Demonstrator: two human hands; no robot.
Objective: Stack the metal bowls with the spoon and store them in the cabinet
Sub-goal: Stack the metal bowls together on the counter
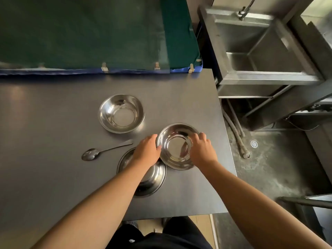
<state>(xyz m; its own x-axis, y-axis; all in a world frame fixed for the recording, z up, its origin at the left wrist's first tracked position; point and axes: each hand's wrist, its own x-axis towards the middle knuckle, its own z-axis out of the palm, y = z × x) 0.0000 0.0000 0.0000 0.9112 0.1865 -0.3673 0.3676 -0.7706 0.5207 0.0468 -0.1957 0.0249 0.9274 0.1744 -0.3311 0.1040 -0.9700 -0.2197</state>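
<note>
Bowl [177,147] being gripped by the rim from both sides: left hand [147,150] curled onto the left edge, right hand [203,150] curled onto the right edge, fingers of each closed on the metal. Sitting, or perhaps just lifting, near the right edge of the dark table [53,123]; hard to tell whether still touching. Taking this held bowl as landmark: second bowl [145,178] lying just below and left of it, partly hidden under the left forearm; third bowl [121,113] standing apart, up and to the left; spoon [106,150] lying flat to the left, well clear of it, bowl end pointing away.

Judging the step as nesting this bowl into a neighbour. Keeping the rim level, lifting clear before moving sideways, lowering centred so as not to clang or jam. Leaving the spoon for last. Steel sink [260,51] standing beyond it, up and right. No cabinet clearly showing.
</note>
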